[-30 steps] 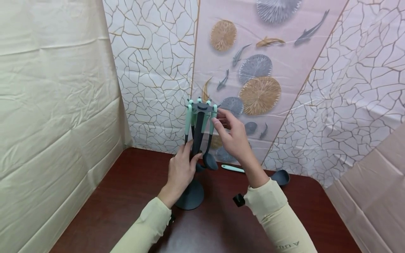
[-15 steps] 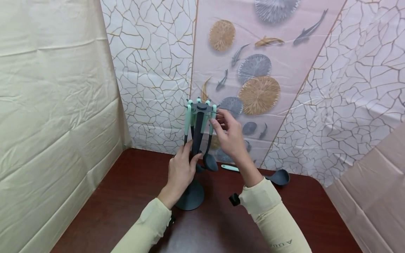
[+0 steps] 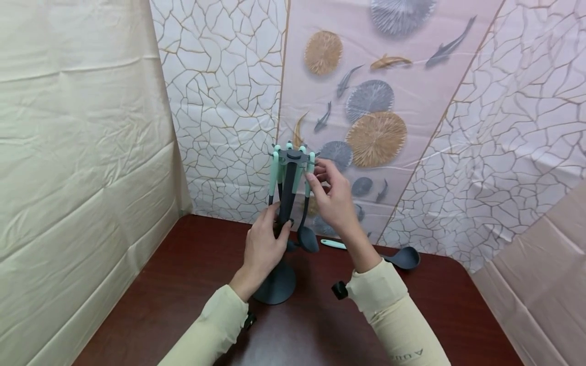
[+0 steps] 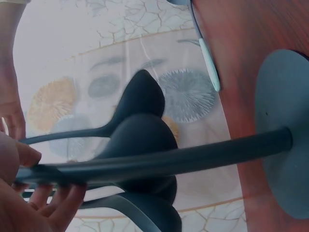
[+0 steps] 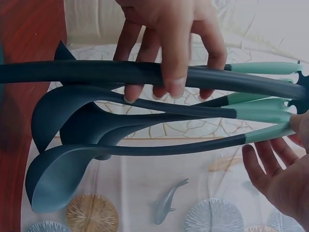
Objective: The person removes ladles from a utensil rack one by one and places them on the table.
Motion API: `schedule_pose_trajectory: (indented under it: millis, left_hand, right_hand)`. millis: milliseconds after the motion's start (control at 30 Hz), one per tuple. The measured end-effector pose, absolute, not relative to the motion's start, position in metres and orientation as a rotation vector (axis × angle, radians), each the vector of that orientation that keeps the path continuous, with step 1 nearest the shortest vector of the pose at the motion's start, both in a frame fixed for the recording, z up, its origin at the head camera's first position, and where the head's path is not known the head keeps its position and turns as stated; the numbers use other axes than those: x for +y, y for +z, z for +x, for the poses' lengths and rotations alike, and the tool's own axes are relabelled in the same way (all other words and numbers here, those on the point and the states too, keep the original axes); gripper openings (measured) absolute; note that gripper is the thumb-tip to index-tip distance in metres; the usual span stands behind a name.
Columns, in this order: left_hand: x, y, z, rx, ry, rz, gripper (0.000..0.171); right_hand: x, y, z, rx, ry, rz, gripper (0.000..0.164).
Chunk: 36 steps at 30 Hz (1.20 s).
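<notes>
Green-handled utensil (image 5: 159, 151), long axis near vertical, bowl (image 3: 308, 240) down, right fingers (image 5: 255, 169) pinching it, left fingers (image 5: 174, 63) gripping stand (image 3: 287, 195)

Dark red-brown, glossy bench (image 3: 151, 295) carries a dark-grey utensil stand (image 3: 288, 190) on its round base (image 3: 274, 285); dark-grey, mint-handled ladle (image 3: 405, 257) lies toward the back.

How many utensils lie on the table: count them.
1: the ladle, behind and to the right of the stand, partly hidden by the right arm. Others may be hidden.
</notes>
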<state>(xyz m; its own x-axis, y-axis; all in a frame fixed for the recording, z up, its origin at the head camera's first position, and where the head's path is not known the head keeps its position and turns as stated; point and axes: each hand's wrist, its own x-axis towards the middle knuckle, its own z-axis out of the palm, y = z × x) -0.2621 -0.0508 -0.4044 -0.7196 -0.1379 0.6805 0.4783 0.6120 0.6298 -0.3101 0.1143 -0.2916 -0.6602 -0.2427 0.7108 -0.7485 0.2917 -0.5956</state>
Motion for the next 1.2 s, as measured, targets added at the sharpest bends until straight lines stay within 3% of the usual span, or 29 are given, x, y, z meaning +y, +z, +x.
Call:
schedule_pose_trajectory:
  millis: [467,833,1200]
  left_hand:
    - [-0.043,-0.363,-0.258,-2.126,-0.953,-0.273,0.062]
    - [-0.046,-0.364,-0.261,-2.141,-0.969,-0.314,0.061]
    - [-0.045,-0.363,-0.262,-2.146,-0.917,-0.310,0.065]
  right_hand:
    - [0.119,-0.289,-0.306,-2.106,1.307,0.889,0.037]
    - [0.117,-0.294,-0.301,-2.105,1.368,0.877,0.030]
    - [0.120,-0.296,-0.296,-2.142,1.323,0.891,0.040]
